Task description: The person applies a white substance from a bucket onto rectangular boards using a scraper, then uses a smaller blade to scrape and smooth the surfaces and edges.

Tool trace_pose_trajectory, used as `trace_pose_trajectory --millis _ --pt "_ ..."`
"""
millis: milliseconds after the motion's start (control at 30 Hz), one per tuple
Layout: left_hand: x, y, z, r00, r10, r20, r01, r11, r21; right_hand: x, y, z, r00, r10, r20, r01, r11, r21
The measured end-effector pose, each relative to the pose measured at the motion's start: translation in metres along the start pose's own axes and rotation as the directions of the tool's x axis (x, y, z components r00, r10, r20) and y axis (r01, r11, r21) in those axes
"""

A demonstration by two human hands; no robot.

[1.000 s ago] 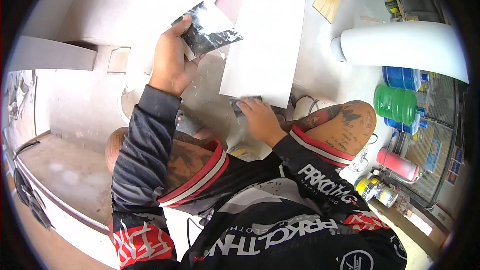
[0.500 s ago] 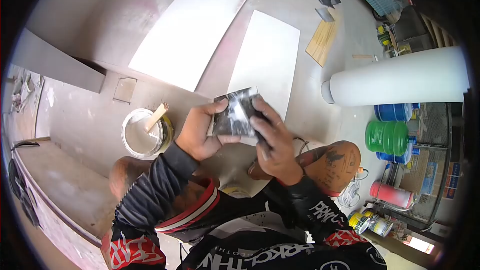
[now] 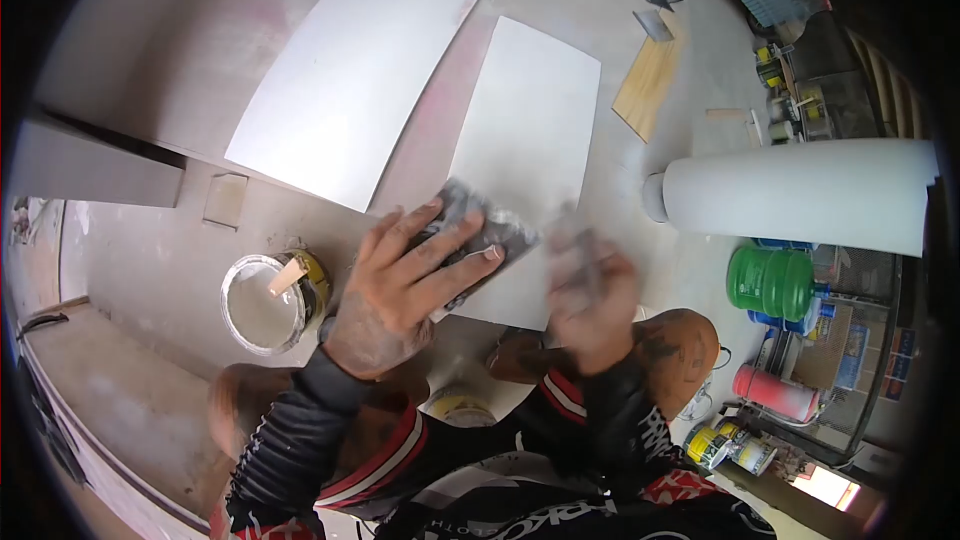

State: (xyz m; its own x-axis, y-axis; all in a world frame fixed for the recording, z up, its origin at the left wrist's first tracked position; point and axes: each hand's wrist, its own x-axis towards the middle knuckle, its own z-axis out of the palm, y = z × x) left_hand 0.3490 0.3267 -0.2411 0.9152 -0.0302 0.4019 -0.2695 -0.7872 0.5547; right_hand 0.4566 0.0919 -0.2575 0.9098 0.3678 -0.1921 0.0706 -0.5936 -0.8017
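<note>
A dark, crumpled-looking sheet with whitish dust (image 3: 512, 238) is in my left hand (image 3: 390, 290), whose fingers lie over its upper side. Its lower part hides behind those fingers. Just to the right, apart from the sheet, my right hand (image 3: 595, 295) is smeared by motion. Its fingers look bent, and a dark streak by them is too blurred to name. Beyond both hands lies a white panel (image 3: 530, 110), its near end partly covered by the sheet and my left hand.
A larger white panel (image 3: 370, 70) lies to the left. An open bucket of pale paste (image 3: 262, 305) holds a wooden stick (image 3: 288, 276). Right are a yellowish board (image 3: 645, 90), a big white roll (image 3: 800, 195), a green water jug (image 3: 770, 283) and a red cylinder (image 3: 775, 393).
My right hand has come off the dark sheet and moved right. My left hand has turned palm down over the sheet. The camera view has shifted slightly.
</note>
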Motion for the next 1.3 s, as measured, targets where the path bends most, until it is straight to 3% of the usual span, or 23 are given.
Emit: trace_pose_trajectory --millis 33,67,100,167,200,233,300,333,400,533,600,733,767,800,867,933,1000,1100,1300 --pt "-0.001 -0.003 -0.004 0.988 -0.015 0.152 -0.008 0.989 0.148 0.025 -0.004 -0.013 1.000 0.011 0.005 -0.011 1.000 -0.003" --pt "-0.007 -0.008 0.001 0.987 -0.023 0.156 0.002 0.991 0.137 0.053 -0.015 -0.026 1.000 -0.016 -0.018 0.023 0.816 0.577" --pt "-0.015 -0.013 0.009 0.964 -0.123 0.234 0.101 0.989 0.107 0.087 -0.019 -0.038 0.998 -0.017 -0.054 0.057 0.333 0.941" --pt "-0.021 -0.017 0.015 0.901 -0.237 0.364 0.233 0.971 0.057 0.183 0.004 -0.054 0.998 -0.043 -0.052 0.067 0.640 0.765" --pt "-0.018 -0.018 0.012 0.898 -0.233 0.372 0.233 0.971 0.048 0.224 0.012 -0.060 0.992 -0.116 -0.043 0.124 0.939 0.320" --pt "-0.015 -0.018 0.009 0.885 -0.254 0.390 0.270 0.963 0.015 0.264 0.020 -0.064 0.984 -0.175 0.012 0.174 0.961 -0.216" --pt "-0.010 -0.020 0.005 0.848 -0.284 0.448 0.323 0.946 -0.011 0.335 0.044 -0.056 0.938 -0.327 0.110 0.340 0.819 -0.463" --pt "-0.009 -0.022 0.005 0.839 -0.290 0.461 0.336 0.942 -0.019 0.360 0.053 -0.049 0.943 -0.310 0.121 0.330 0.822 -0.464" --pt "-0.008 -0.022 0.004 0.832 -0.330 0.446 0.402 0.912 -0.077 0.394 0.064 -0.041 0.900 -0.376 0.219 0.423 0.642 -0.639" --pt "-0.013 -0.020 0.006 0.808 -0.372 0.457 0.465 0.879 -0.106 0.416 0.097 -0.017 0.841 -0.494 0.220 0.507 0.579 -0.639" --pt "-0.016 -0.022 0.008 0.798 -0.391 0.459 0.478 0.874 -0.086 0.415 0.117 0.000 0.735 -0.621 0.273 0.590 0.388 -0.708" --pt "-0.017 -0.015 0.001 0.806 -0.394 0.442 0.462 0.886 -0.053 0.387 0.099 -0.008 0.818 -0.484 0.310 0.542 0.468 -0.698" --pt "-0.016 -0.011 -0.002 0.805 -0.391 0.446 0.461 0.886 -0.056 0.390 0.093 -0.015 0.855 -0.473 0.214 0.484 0.578 -0.657" --pt "-0.016 -0.009 -0.005 0.805 -0.388 0.449 0.459 0.886 -0.058 0.394 0.085 -0.020 0.852 -0.482 0.206 0.485 0.576 -0.658" --pt "-0.018 -0.004 -0.007 0.817 -0.381 0.432 0.451 0.890 -0.069 0.402 0.072 -0.028 0.976 -0.216 -0.037 0.123 0.679 -0.724" --pt "-0.018 0.000 -0.009 0.829 -0.380 0.410 0.446 0.892 -0.075 0.419 0.076 -0.025 0.980 -0.198 -0.037 0.115 0.702 -0.703" --pt "-0.015 0.001 -0.010 0.823 -0.370 0.431 0.428 0.903 -0.042 0.439 0.086 -0.017 0.989 -0.147 -0.032 0.070 0.640 -0.765" --pt "-0.015 -0.001 -0.004 0.858 -0.359 0.367 0.377 0.926 0.024 0.448 0.075 0.007 0.984 -0.179 -0.009 0.119 0.691 -0.713" --pt "-0.008 -0.004 -0.006 0.821 -0.376 0.430 0.432 0.901 -0.038 0.442 0.050 0.030 0.980 -0.200 0.010 0.147 0.683 -0.715"
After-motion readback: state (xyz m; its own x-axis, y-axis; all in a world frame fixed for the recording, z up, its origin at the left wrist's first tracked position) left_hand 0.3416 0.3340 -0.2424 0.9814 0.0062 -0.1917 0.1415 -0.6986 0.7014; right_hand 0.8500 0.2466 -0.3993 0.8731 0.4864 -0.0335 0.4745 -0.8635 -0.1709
